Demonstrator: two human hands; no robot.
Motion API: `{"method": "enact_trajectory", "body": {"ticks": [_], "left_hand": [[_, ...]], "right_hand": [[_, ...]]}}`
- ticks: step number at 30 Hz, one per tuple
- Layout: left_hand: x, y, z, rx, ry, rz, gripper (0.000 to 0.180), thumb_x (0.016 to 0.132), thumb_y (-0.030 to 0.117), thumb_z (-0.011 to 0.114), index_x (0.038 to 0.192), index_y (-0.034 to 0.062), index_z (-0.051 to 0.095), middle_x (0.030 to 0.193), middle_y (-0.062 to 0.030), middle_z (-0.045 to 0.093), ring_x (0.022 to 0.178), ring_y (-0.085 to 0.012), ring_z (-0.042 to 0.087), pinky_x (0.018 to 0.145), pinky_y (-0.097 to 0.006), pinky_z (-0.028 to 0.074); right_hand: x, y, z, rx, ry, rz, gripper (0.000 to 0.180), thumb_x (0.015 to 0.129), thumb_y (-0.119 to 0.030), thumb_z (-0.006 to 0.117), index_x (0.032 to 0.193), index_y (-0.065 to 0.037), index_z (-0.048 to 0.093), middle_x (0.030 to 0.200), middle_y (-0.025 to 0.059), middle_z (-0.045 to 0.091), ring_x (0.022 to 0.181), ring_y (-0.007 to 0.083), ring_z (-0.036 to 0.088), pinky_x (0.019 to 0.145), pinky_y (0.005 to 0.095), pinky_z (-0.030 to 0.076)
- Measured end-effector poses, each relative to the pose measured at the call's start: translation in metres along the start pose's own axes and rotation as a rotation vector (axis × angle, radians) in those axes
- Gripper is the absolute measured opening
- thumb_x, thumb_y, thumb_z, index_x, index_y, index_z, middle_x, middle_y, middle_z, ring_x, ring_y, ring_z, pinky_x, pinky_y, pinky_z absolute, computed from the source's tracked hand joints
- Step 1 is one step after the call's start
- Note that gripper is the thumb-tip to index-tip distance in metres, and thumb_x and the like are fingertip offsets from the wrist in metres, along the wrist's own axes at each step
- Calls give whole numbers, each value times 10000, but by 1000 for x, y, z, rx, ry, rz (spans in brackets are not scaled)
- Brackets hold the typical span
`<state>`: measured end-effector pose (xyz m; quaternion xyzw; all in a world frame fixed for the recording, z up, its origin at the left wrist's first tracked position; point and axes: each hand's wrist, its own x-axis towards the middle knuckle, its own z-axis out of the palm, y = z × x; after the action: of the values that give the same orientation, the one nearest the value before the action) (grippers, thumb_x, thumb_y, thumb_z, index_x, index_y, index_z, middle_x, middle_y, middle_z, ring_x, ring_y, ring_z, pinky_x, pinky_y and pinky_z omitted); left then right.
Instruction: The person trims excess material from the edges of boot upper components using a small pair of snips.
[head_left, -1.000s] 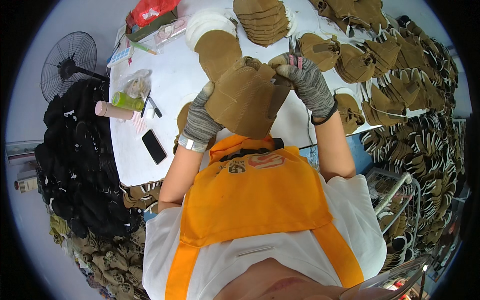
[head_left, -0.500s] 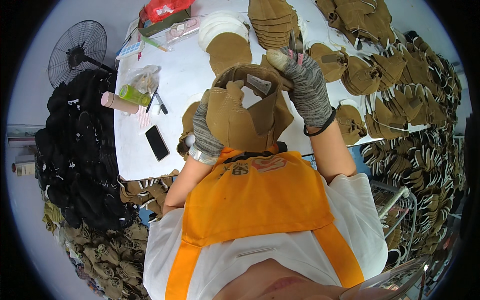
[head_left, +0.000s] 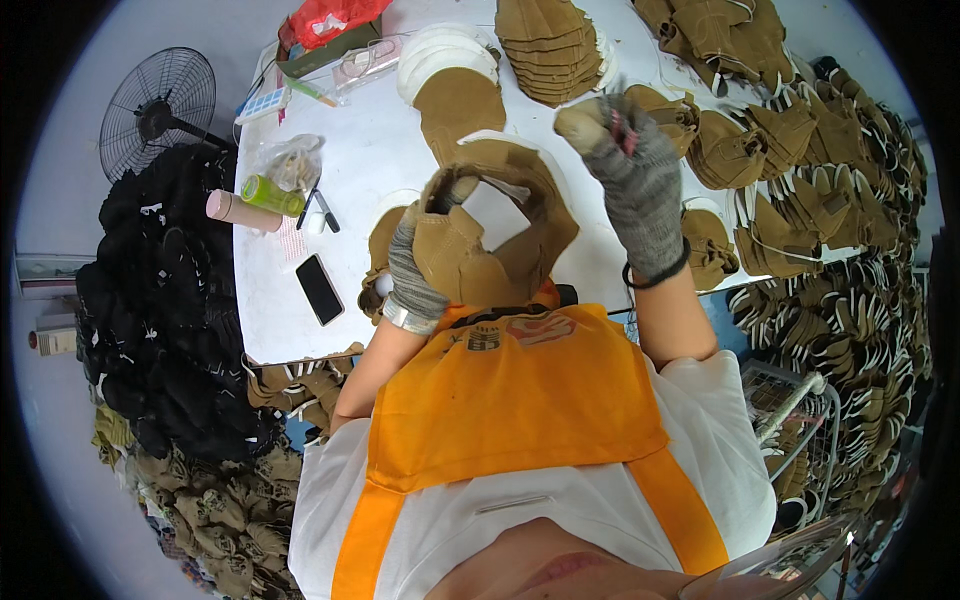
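Observation:
A brown shoe upper (head_left: 465, 262) is gripped in my left hand (head_left: 414, 272), just above the front edge of the white table (head_left: 375, 150). My thumb reaches inside its opening, and the upper's folded wall faces me. My right hand (head_left: 638, 200), in a grey glove with the thumb tip uncovered, is raised to the right of the upper and apart from it. Its fingers are curled round small snips (head_left: 624, 134), of which only a bit of pink handle shows. A white-edged brown piece (head_left: 500, 152) lies behind the upper.
Stacked brown pieces (head_left: 548, 55) and white pieces (head_left: 447, 60) stand at the back. Rows of brown uppers (head_left: 775, 235) fill the right side. A phone (head_left: 319, 290), a pink bottle (head_left: 242, 210) and a green bottle (head_left: 272, 195) lie left. Black shoe parts (head_left: 165, 300) are heaped beyond the table's left edge.
My right hand has let go of the upper and drawn away to the right, with the snips still in it. The upper has tilted and stays in my left hand.

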<state>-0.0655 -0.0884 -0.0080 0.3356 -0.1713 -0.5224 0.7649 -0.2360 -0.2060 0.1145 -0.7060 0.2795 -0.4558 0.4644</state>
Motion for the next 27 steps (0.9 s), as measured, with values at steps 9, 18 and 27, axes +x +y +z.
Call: {"method": "enact_trajectory", "body": {"ticks": [9,18,27], "left_hand": [[8,30,-6,-45,-130,-114,724,792,335,667,1364,18,355,1285,-142,505,1158,-283,517,995,-402,422],[9,49,-21,521,-143,-166,719,753,317,740,1323,12,425,1244,-113,542,1124,-222,535,971,-333,424],[13,40,-24,197,-158,-129,768,713,287,766,1330,3,407,1254,-126,537,1142,-246,531,986,-357,422]], "right_hand": [[-13,2,6,-164,-389,43,207,861,-150,632,1005,-1,623,840,97,619,773,201,602,745,298,507],[-16,40,10,151,-501,651,363,836,-340,681,984,-9,660,744,29,614,699,92,557,682,242,467],[-17,36,17,258,-472,619,357,787,-364,726,888,-26,675,698,10,611,632,96,540,607,238,440]]}}
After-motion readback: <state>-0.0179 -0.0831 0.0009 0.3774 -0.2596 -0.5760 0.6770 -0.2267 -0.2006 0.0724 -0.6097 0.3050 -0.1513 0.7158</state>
